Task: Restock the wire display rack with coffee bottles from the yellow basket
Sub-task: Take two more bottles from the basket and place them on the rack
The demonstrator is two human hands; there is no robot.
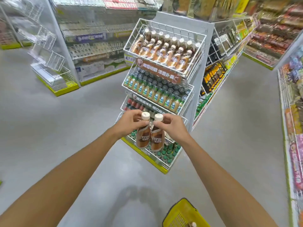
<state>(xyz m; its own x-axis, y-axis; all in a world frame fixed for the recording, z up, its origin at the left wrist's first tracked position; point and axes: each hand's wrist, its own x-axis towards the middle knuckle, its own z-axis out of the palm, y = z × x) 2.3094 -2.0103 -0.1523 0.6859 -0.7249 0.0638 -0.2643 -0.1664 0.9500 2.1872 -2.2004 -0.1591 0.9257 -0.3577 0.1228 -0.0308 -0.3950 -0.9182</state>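
Two brown coffee bottles with cream caps hang side by side in front of the wire display rack. My left hand pinches the neck of the left bottle. The right bottle hangs by its neck from the fingers of my right hand. The rack's top tier holds rows of the same coffee bottles; lower tiers carry green-labelled and dark-capped bottles. The yellow basket sits on the floor at the bottom right, with one bottle cap showing inside it.
Grey floor surrounds the rack. An empty white wire rack stands at the left. Stocked shelves line the right aisle, and more shelving runs behind at the left.
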